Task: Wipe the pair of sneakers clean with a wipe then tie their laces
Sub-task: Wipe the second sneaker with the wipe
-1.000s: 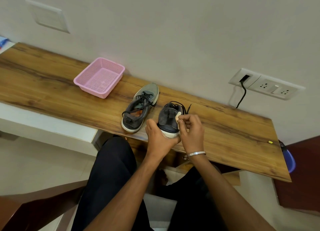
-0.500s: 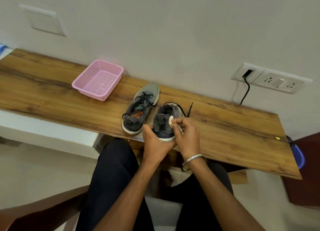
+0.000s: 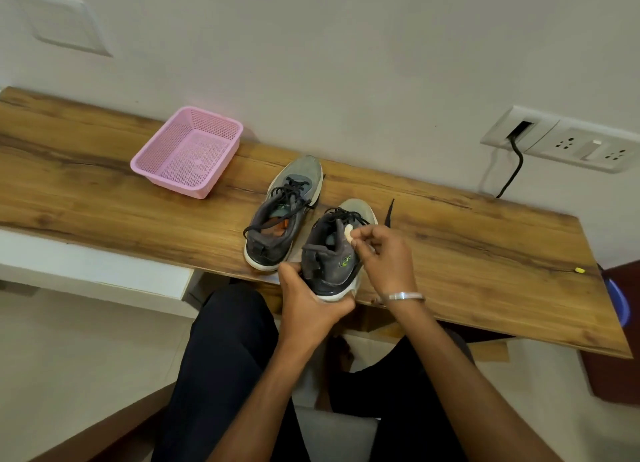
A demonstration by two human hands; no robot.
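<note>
Wooden shelf [image 3: 485, 253] — sneaker [image 3: 332, 253], logo illegible

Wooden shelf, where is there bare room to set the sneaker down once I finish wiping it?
The long wooden shelf is bare right of the right hand, out to a small yellow bit, and left of the pink mesh basket. It is crowded mid-shelf around both grey sneakers, the nearer held by the left hand.

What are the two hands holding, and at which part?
The left hand grips the right sneaker at its heel. The right hand pinches a small wipe against its collar.
</note>
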